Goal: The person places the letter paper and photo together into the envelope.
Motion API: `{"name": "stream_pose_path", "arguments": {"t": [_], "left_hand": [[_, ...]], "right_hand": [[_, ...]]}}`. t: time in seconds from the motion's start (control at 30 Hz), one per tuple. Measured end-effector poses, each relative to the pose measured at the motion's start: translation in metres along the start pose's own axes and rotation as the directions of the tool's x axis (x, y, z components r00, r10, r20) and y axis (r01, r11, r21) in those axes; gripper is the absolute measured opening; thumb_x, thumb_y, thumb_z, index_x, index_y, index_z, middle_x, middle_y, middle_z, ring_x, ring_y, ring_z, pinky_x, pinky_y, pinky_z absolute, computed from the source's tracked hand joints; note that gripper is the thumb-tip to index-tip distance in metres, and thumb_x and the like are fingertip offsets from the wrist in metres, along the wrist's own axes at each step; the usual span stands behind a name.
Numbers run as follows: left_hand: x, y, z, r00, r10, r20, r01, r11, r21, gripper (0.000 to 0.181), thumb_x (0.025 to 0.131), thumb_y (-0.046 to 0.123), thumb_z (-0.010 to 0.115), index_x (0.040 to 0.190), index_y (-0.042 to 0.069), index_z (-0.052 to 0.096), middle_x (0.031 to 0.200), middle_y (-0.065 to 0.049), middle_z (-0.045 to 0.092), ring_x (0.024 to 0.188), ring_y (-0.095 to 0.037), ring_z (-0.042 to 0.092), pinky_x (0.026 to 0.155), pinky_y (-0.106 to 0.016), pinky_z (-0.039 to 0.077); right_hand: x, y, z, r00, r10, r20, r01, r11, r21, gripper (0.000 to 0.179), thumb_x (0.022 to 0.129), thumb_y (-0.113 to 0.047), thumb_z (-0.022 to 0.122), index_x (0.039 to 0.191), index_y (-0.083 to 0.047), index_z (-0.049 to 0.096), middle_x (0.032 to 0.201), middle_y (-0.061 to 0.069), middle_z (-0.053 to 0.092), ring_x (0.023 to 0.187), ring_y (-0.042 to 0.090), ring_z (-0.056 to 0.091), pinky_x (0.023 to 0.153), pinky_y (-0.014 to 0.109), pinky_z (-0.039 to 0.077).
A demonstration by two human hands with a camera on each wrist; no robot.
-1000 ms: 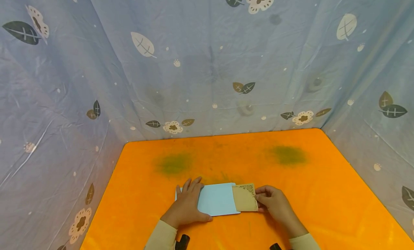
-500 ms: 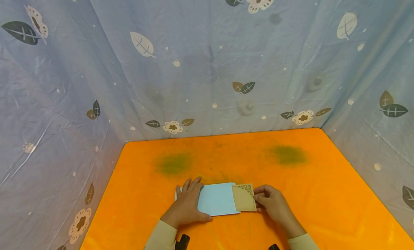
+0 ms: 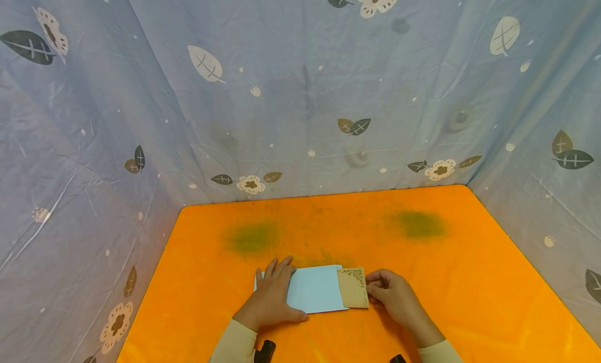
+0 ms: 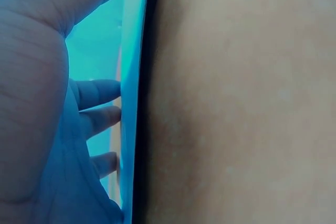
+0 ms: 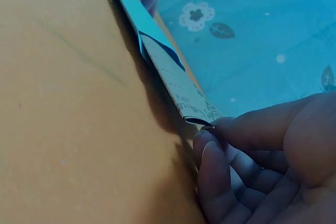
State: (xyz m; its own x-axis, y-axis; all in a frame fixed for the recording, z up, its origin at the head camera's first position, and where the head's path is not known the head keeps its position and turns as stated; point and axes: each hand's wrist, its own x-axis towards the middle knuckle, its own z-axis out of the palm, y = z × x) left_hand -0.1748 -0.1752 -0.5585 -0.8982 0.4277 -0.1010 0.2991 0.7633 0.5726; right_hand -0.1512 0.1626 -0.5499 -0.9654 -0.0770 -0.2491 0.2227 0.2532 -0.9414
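Note:
A pale blue envelope (image 3: 315, 290) lies lengthwise near the front of the table. My left hand (image 3: 269, 300) spans its left part, thumb at the near edge and fingers over the far edge; in the left wrist view the palm arches above the envelope (image 4: 132, 103). Folded tan paper (image 3: 353, 289) with a printed floral corner sticks out of the envelope's right end. My right hand (image 3: 392, 295) pinches the paper's outer end between thumb and forefinger. Lines and the print "Paper" show on the paper (image 5: 176, 85) in the right wrist view. Its inner part is hidden inside the envelope.
The orange table (image 3: 328, 232) has two greenish smudges toward its back. A blue-grey curtain (image 3: 281, 118) with leaves and flowers surrounds its back and sides. Black camera mounts (image 3: 265, 351) show by both wrists.
My right hand has moved slightly left with the paper, and less of the paper now shows outside the envelope. The left hand and the envelope have stayed in place.

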Motion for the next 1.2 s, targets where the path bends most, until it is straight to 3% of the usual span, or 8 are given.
{"name": "stream_pose_path", "arguments": {"t": [0.37,0.93,1.2], "left_hand": [[0.0,0.0,0.0,1.0,-0.005,0.006,0.005,1.0,-0.008,0.116,0.074,0.068,0.093,0.163,0.011,0.046,0.178,-0.01,0.022,0.161,-0.051,0.011,0.11,-0.089,-0.002],[-0.001,0.0,0.0,1.0,-0.007,0.005,0.007,1.0,0.008,0.115,0.074,0.068,0.094,0.162,0.012,0.046,0.179,-0.009,0.021,0.161,-0.051,0.012,0.112,-0.089,0.0],[-0.002,0.0,0.0,1.0,0.012,-0.008,-0.013,0.999,-0.038,0.114,0.074,0.069,0.093,0.16,0.01,0.048,0.178,-0.01,0.022,0.16,-0.051,0.011,0.111,-0.089,-0.002]], "right_hand": [[-0.002,-0.002,0.003,0.997,-0.032,0.071,0.025,0.995,0.101,0.023,0.105,0.005,0.065,0.126,0.015,0.063,0.096,0.014,0.067,0.079,0.03,0.07,0.067,0.037,0.064],[-0.002,0.0,0.008,0.991,-0.057,0.123,0.039,0.989,0.143,0.027,0.106,0.0,0.066,0.128,0.016,0.062,0.098,0.015,0.069,0.083,0.031,0.07,0.071,0.037,0.064],[-0.001,0.001,0.011,0.989,-0.059,0.135,0.038,0.987,0.155,0.029,0.107,-0.003,0.067,0.129,0.016,0.062,0.1,0.014,0.07,0.085,0.032,0.07,0.071,0.038,0.064]]}}
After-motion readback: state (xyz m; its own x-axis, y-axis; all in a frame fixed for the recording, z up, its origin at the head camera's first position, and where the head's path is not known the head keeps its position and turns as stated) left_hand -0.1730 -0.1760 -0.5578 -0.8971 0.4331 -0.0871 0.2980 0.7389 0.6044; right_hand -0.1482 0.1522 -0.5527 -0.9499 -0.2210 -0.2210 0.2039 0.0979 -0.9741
